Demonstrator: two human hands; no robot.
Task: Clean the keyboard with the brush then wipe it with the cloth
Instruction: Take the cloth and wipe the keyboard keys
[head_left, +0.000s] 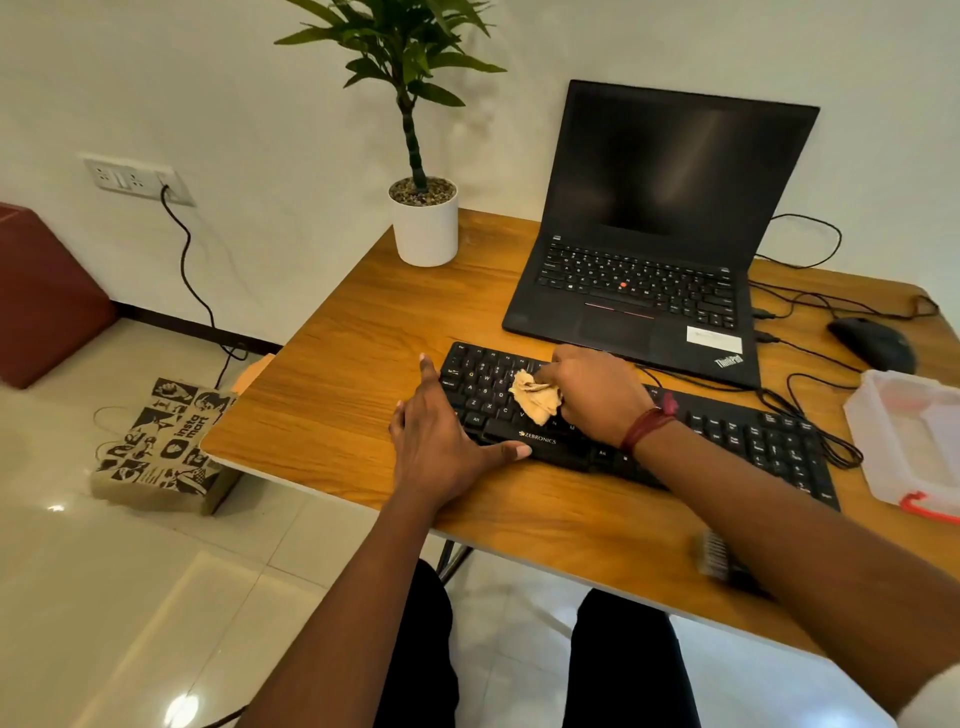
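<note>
Tan cloth (537, 397) stage: brushing looks done, wipe under way, right-side keys likely left | right hand (597, 395) clamps bunched cloth, pressing it on keyboard (753, 441), left-middle keys | left hand (441, 441) flat, fingers straight, thumb on keyboard front edge | brush (712, 558) lies idle on table (337, 374) near front edge, beside right forearm

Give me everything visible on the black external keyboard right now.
The keyboard is black and full-size, matte plastic by its look, with ZEBRONICS printed on its front edge. It lies flat, slanted on the wooden table before the laptop. The left hand rests flat on its left end; the right hand presses a crumpled tan cloth onto its left-side keys.
</note>
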